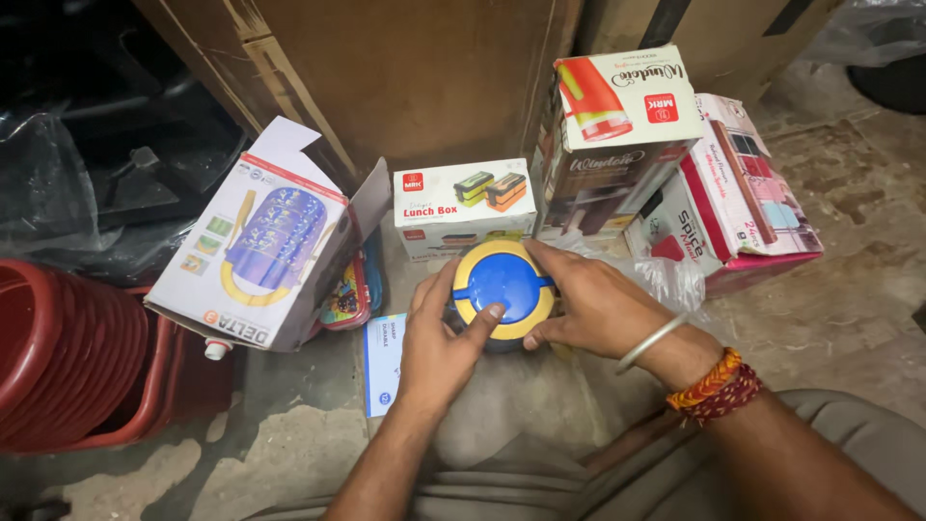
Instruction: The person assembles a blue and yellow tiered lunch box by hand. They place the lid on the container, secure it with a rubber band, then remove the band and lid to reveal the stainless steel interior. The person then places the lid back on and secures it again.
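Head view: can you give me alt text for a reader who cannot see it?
Both hands grip a round container with a blue and yellow lid on a concrete floor, the left hand and right hand on either side. Printed product boxes and stacked red tubs surround it.

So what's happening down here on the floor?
A person sits on the floor with both hands on a round blue and yellow container. The left hand grips its near side, thumb on the lid; the right hand cups its right side. Around it lie product boxes: a small white box just behind, an opened box to the left, and a tall box to the right. Red baskets are stacked at the far left.
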